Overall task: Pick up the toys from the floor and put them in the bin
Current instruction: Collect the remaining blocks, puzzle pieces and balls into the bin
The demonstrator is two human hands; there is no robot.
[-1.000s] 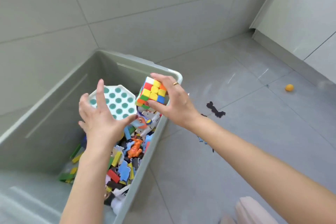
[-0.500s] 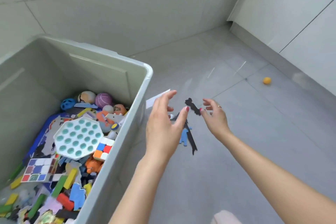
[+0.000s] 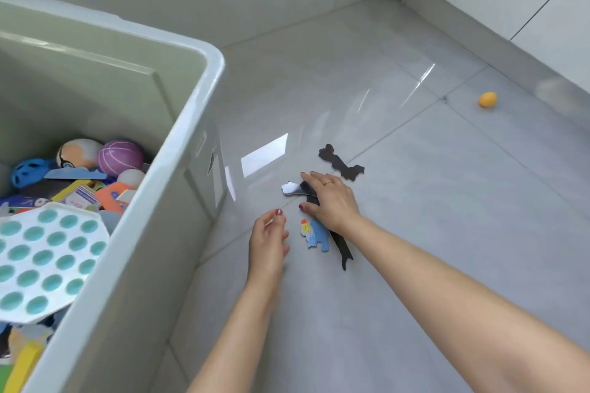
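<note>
The grey-green bin [image 3: 204,80] fills the left, holding several toys, among them a white pop-it with teal dots [image 3: 48,262] and small balls. On the floor to its right lie flat puzzle pieces: a dark bone-shaped piece [image 3: 341,166], a blue piece [image 3: 316,234], a long black piece [image 3: 343,249] and a black-and-white piece [image 3: 292,188]. My right hand [image 3: 330,201] lies flat on the black-and-white piece with fingers spread. My left hand [image 3: 268,241] hovers just left of the blue piece, fingers loosely curled, holding nothing.
An orange ball [image 3: 487,99] lies far right on the grey tiled floor, near the white wall and baseboard [image 3: 479,19]. The bin's right wall stands close to my left hand.
The pop-it and the cube have gone from my hands into the bin. Both hands have moved right and down to the floor pieces; my right hand now touches one.
</note>
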